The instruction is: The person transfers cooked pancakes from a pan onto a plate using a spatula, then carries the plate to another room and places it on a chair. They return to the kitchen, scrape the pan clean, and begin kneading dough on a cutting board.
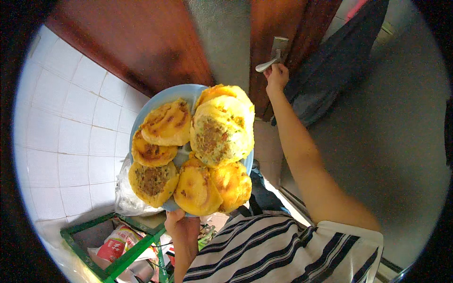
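Observation:
A round light-blue plate [138, 122] carries several browned yellow filled flatbreads [198, 187], some of them stacked at its right side. My left hand [182, 224] grips the plate's near edge from below, its thumb at the rim and its other fingers mostly hidden. Farther off at the upper right, my right hand [277, 76] is at a silver lever handle [267, 65] on a reddish-brown wooden door [263, 21]. The fingers are curled close to the lever; how firmly they hold it cannot be told.
A white tiled wall [78, 123] stands at the left. Below it is a green-framed rack [131, 261] with packaged goods [116, 244], beside a clear plastic bag [131, 194]. Dark cloth [336, 63] hangs right of the door handle. Another reddish-brown wooden panel [141, 39] is at the upper left.

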`<state>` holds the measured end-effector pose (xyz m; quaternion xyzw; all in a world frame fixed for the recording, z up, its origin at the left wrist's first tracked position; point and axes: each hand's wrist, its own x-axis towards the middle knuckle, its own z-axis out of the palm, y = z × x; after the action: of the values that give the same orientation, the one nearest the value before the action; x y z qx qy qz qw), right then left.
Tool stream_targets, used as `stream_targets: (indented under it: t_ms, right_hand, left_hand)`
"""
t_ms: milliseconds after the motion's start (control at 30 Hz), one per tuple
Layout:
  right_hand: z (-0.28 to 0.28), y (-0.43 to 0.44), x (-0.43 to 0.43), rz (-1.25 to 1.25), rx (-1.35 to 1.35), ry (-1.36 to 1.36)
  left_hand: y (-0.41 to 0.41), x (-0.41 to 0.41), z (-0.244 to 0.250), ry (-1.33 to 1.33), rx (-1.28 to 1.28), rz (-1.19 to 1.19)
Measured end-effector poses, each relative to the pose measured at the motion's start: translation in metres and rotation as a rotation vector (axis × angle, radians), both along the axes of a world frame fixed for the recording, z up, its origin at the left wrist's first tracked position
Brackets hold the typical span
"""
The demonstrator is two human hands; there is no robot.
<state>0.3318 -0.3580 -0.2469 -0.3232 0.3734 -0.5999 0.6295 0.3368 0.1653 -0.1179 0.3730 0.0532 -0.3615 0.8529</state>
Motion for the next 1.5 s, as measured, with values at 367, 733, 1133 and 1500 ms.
stream_targets:
  t_ms: [367,733,1133,1500]
  right_hand:
    - [0.007,-0.036,-0.001,0.179,0.134,0.020]
    - [0.039,-0.018,-0.014,0.460,0.413,-0.277]
    - [0.041,0.008,0.014,0.093,0.091,-0.097]
    - [-0.001,0.119,-0.018,0.010,0.057,-0.186]
  left_hand:
    - [-0.001,-0.007,0.020,0.050,0.004,-0.014]
    - [0.002,-0.003,0.005,0.076,-0.015,0.003]
    - [0.009,-0.003,0.003,0.088,-0.022,-0.002]
    - [0.030,-0.012,0.001,0.058,-0.044,-0.083]
